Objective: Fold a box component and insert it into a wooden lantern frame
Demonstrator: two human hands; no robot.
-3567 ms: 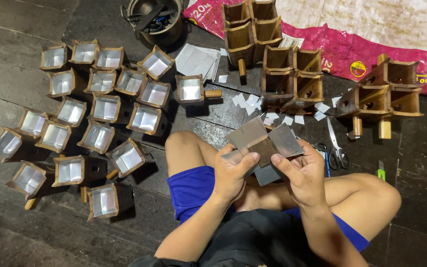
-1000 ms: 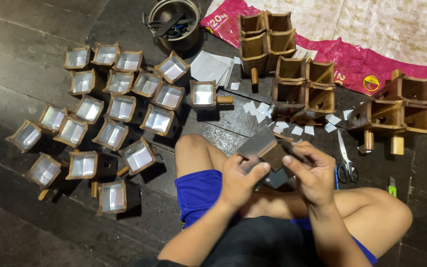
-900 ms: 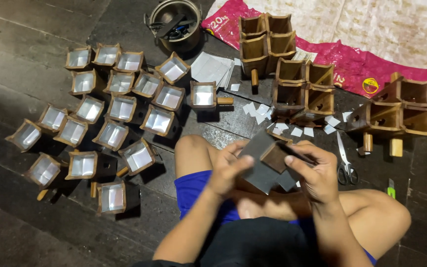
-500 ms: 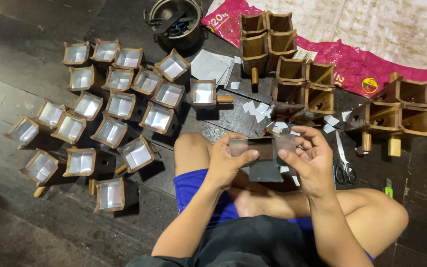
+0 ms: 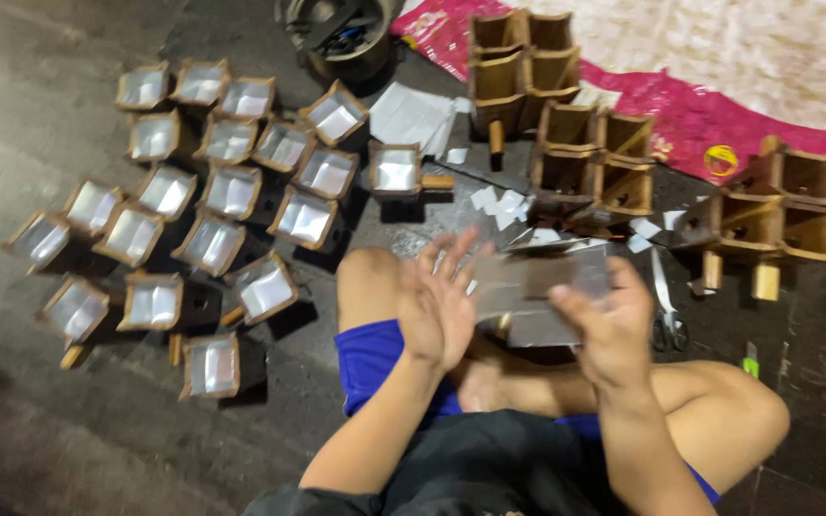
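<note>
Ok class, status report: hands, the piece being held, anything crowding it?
Left hand open, flat against silvery sheet. Right hand gripping it. Scissors beside right hand.

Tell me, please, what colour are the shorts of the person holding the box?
The shorts are bright blue, seen best in the head view, below the left hand.

Motion blurs the silvery sheet (image 5: 542,287) (between both hands), hiding its edges.

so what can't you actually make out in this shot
- Head view: the box between both hands is motion-blurred; its shape and lining are unclear.
- Right hand is smeared; whether it grips the box is unclear.
- Left hand fingers are spread and blurred.
- Bucket is cut off by the top edge.
- Scissors are partly hidden behind the right hand.
</note>
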